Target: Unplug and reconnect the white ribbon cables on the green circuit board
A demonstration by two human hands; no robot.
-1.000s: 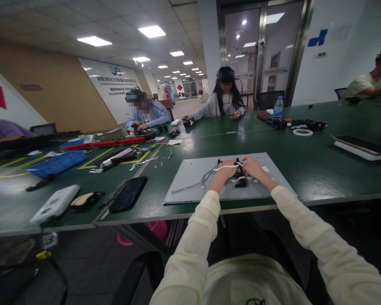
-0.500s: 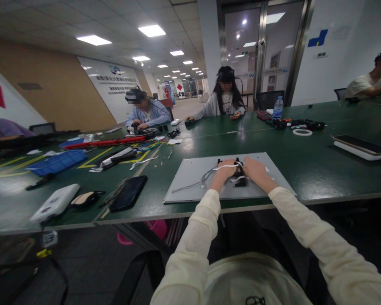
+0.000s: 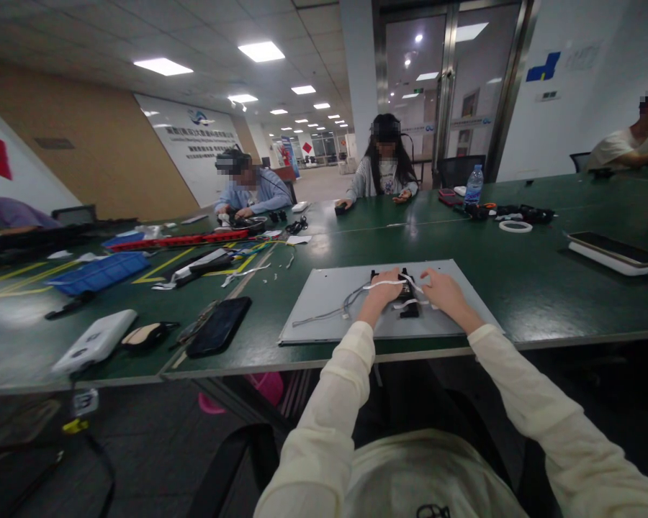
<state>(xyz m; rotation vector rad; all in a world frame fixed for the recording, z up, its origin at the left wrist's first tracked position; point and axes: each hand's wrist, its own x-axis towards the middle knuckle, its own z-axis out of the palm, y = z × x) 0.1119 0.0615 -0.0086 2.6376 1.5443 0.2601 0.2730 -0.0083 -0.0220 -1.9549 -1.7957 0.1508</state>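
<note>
A black, bracket-like part (image 3: 409, 311) lies on a light grey flat panel (image 3: 307, 331) in front of me. My left hand (image 3: 383, 289) is closed at the part's left side, its fingertips largely hidden. Narrow white strips (image 3: 381, 285) cross the part and the left hand. My right hand (image 3: 447, 295) is just right of the part, fingers bent, thumb and forefinger near the end of one strip; whether they grip it is too small to tell. A thin grey cable (image 3: 318, 317) trails left across the panel.
Left of the panel lie a black phone (image 3: 219, 327), a white device (image 3: 96, 342) and a blue tray (image 3: 100, 272). A tablet-like device (image 3: 615, 253) is at right. A bottle (image 3: 473, 185) and white ring (image 3: 515, 226) stand farther back. Co-workers sit across the table.
My right hand has shifted right, away from the black part, showing more of a white strip. My left hand stays in place. Opposite, a co-worker's hand with a dark object has moved right.
</note>
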